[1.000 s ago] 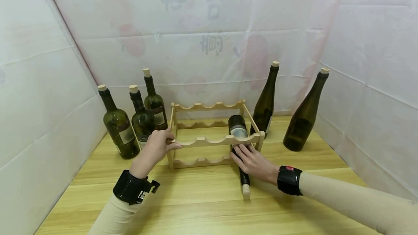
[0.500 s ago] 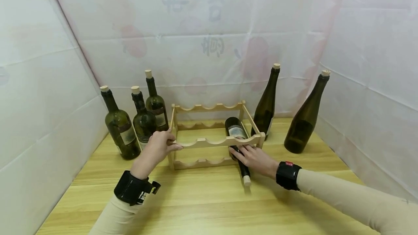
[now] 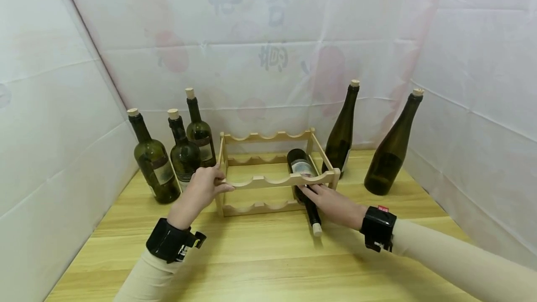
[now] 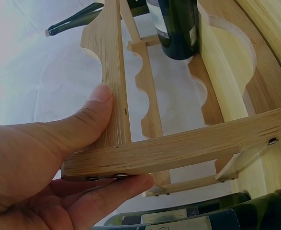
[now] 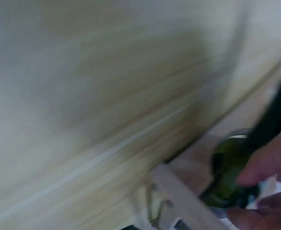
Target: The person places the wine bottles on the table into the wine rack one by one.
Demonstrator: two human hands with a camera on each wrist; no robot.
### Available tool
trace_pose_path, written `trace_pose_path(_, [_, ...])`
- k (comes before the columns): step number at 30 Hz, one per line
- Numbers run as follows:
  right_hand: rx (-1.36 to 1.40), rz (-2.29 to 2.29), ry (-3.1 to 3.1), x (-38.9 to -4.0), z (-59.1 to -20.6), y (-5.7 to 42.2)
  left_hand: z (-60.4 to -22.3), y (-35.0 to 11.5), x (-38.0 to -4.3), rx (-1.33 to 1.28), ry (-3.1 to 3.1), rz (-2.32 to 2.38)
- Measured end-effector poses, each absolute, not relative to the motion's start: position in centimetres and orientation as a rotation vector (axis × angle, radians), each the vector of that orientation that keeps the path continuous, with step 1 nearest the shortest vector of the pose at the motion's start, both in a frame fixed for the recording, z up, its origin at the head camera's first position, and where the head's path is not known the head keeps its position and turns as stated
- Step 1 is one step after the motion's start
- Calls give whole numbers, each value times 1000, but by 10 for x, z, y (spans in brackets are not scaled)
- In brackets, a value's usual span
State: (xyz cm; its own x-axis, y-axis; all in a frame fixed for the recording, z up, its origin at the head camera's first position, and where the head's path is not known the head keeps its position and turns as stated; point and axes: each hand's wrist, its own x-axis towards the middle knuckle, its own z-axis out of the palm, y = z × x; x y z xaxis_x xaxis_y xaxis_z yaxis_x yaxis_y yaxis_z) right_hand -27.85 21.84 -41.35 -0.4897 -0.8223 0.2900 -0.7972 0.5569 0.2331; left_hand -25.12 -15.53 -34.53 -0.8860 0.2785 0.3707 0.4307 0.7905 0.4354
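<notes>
A wooden wine rack [image 3: 266,182] with scalloped rails stands on the table. My left hand [image 3: 199,190] grips its front left corner; in the left wrist view the thumb [image 4: 95,108] lies on the upper rail, with fingers beneath the side bar. A dark green wine bottle [image 3: 311,211] lies in the rack's lower level at the right, slanted, its corked neck poking out the front. My right hand [image 3: 337,206] holds this bottle near the shoulder, fingertips partly hidden under the upper front rail. In the blurred right wrist view, thumb and finger are around the dark green glass [image 5: 226,179].
Several corked bottles stand upright: a left one [image 3: 154,169], a middle one [image 3: 184,153] and a rear one [image 3: 201,132] beside the rack's left end, a slim one [image 3: 340,136] close behind its right end, another slim one [image 3: 388,155] farther right. White cloth walls [image 3: 260,83] enclose the table.
The lying bottle has slid deeper into the rack, its base shifting left and its cork moving back. My right hand has moved with it and its wrist has turned. The left hand stays put.
</notes>
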Motion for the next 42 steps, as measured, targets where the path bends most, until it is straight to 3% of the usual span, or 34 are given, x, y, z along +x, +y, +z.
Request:
trace_pose_path(8, [1024,479,-2585,-260,-387,212,-343,-159,-253,-546,-2687,-754])
trace_pose_path(18, [677,844,-3111,-267,-366,212,-341,-157,-254,-557,-2672,-759])
trace_pose_path(29, [323,1516,-3314,-278,-374,210,-341,-157,-253,-551,-2681,-761])
trace_pose_path(42, [140,1816,-3293,-279,-387,210,-347,-154,-253,-543,-2696,-764])
